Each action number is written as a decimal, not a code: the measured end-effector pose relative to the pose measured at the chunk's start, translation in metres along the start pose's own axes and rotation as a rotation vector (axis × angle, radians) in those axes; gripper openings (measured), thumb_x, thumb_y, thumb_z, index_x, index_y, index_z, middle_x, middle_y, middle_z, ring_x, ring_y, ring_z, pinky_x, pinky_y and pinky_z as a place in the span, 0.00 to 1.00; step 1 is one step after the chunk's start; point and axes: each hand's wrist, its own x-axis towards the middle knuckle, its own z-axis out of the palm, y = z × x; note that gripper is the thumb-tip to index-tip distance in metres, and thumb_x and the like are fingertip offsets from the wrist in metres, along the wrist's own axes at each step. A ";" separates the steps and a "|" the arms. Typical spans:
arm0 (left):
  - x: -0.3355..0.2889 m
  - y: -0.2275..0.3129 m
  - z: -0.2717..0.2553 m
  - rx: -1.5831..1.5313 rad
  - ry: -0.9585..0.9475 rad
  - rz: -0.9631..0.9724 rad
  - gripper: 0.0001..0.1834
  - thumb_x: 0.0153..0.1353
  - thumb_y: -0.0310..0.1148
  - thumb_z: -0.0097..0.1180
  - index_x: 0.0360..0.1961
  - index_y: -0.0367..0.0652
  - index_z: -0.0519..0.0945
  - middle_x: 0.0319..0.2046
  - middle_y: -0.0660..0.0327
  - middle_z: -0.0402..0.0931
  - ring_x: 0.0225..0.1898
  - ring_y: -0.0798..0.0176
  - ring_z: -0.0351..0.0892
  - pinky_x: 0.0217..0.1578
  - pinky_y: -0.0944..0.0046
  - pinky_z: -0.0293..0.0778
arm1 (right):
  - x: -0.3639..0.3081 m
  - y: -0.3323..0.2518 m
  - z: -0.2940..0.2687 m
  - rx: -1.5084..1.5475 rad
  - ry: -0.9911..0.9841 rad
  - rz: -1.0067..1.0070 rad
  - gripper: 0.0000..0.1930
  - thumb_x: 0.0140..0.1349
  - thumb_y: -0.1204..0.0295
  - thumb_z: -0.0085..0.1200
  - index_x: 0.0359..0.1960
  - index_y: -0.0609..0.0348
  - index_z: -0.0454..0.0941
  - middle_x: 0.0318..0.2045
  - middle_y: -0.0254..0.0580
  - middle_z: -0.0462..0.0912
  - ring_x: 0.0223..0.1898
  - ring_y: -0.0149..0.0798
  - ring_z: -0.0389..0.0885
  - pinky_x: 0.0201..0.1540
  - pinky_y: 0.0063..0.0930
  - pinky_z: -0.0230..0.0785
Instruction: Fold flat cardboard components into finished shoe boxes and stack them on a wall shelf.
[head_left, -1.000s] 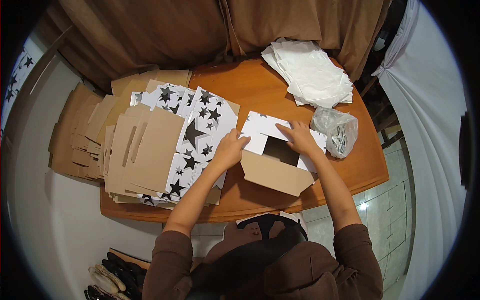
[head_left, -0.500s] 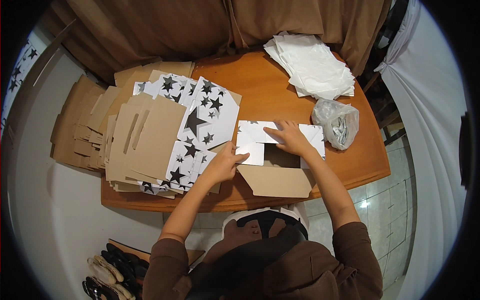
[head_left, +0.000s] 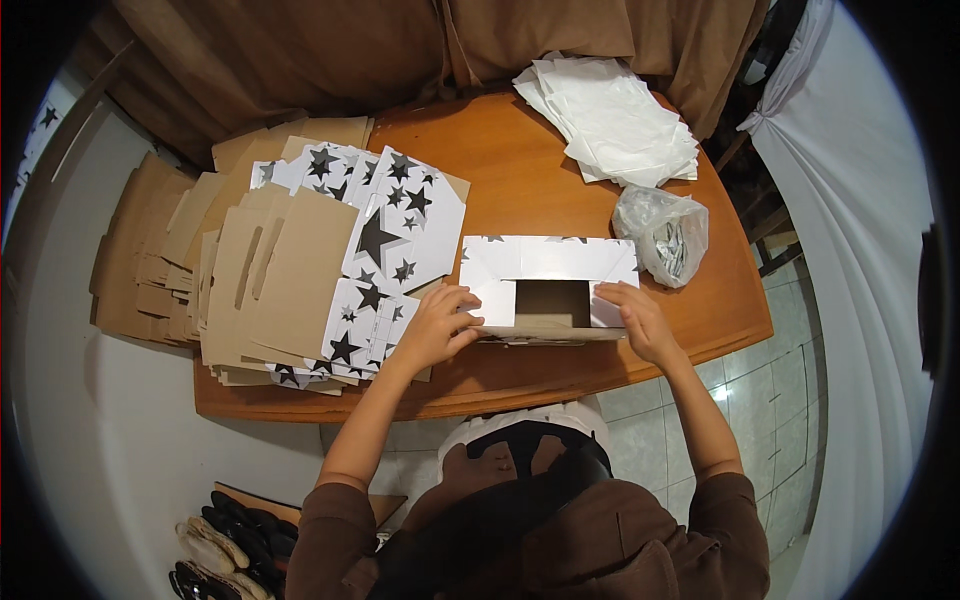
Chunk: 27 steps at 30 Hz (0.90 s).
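A partly folded cardboard box (head_left: 570, 262) sits before me near the table's front edge, white with black stars on some panels and plain brown inside. Its far and side flaps lie folded inward around a rectangular opening, and the near brown flap stands up edge-on. My left hand (head_left: 438, 325) grips the box's near left corner, fingers bent against the left flap. At the near right corner, my right hand (head_left: 640, 322) holds the other side, its fingers on the white right flap. The thumbs are partly hidden by the box edge.
Flat cardboard blanks (head_left: 270, 270), brown and star-printed, are heaped on the left of the wooden table (head_left: 480, 180). White paper sheets (head_left: 610, 120) lie at the far right, with a clear plastic bag (head_left: 662, 235) of small items nearer. Shoes (head_left: 235, 540) stand on the floor at lower left.
The near brown flap has swung up from lying out toward me. My right hand has moved from the far flap to the near right corner; my left has shifted slightly left.
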 end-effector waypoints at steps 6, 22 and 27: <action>0.014 0.003 0.013 -0.052 0.144 -0.134 0.11 0.56 0.37 0.58 0.29 0.39 0.77 0.33 0.59 0.75 0.37 0.54 0.74 0.43 0.58 0.66 | -0.010 -0.005 0.017 -0.088 0.321 -0.078 0.19 0.63 0.69 0.45 0.54 0.62 0.69 0.54 0.57 0.70 0.54 0.57 0.70 0.57 0.43 0.61; 0.023 0.016 0.032 0.355 -0.026 0.077 0.28 0.55 0.42 0.58 0.56 0.45 0.70 0.60 0.62 0.66 0.59 0.60 0.66 0.58 0.55 0.61 | -0.010 -0.001 0.060 -0.741 0.075 0.052 0.29 0.56 0.56 0.54 0.59 0.52 0.67 0.61 0.43 0.66 0.62 0.44 0.63 0.62 0.49 0.53; 0.016 0.017 0.044 0.392 -0.041 0.075 0.31 0.53 0.46 0.59 0.56 0.43 0.70 0.58 0.62 0.68 0.58 0.62 0.67 0.57 0.57 0.62 | -0.018 0.004 0.065 -0.726 0.028 0.072 0.30 0.56 0.53 0.54 0.59 0.51 0.67 0.61 0.43 0.67 0.61 0.44 0.64 0.62 0.49 0.54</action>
